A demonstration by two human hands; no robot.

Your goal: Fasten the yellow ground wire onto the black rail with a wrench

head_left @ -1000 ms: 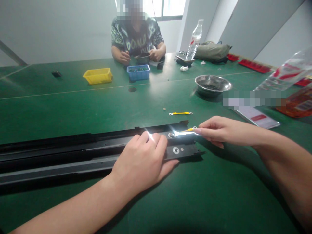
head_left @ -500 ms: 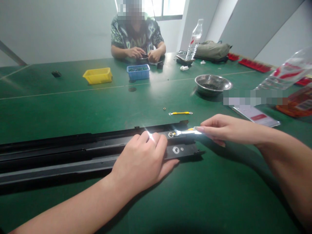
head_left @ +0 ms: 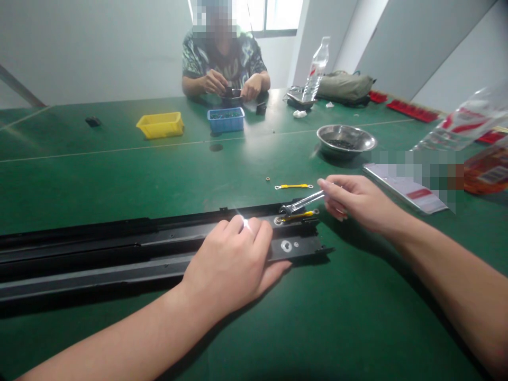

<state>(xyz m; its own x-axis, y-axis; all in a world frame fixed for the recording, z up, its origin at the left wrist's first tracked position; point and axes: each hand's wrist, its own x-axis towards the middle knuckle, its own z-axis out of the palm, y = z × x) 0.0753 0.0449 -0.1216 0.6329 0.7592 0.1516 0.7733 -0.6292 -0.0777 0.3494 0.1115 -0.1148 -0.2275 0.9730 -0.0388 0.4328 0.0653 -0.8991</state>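
A long black metal rail (head_left: pixel 119 248) lies across the green table (head_left: pixel 119 174). My left hand (head_left: pixel 234 264) rests on top of it near its right end, fingers curled over the rail and pressing it down. My right hand (head_left: pixel 353 198) pinches the handle of a small silver wrench (head_left: pixel 304 202), whose head sits above the rail's end. A short yellow wire with ring terminals (head_left: pixel 296 215) lies on the rail there, next to a fastener. A second yellow wire (head_left: pixel 293 186) and a small washer (head_left: pixel 268 180) lie loose on the table behind.
A steel bowl (head_left: pixel 346 139) holding dark small parts stands at the right. Yellow bin (head_left: pixel 160 124) and blue bin (head_left: pixel 225 119) sit farther back. Across the table a seated person (head_left: pixel 224 63) handles small parts. Plastic bottle (head_left: pixel 315 71), bag, booklet (head_left: pixel 408 188) and red packages lie at right.
My right hand has lifted and swung the wrench handle back and up, so it now angles away from the rail. The yellow wire is uncovered. My left hand stayed put.
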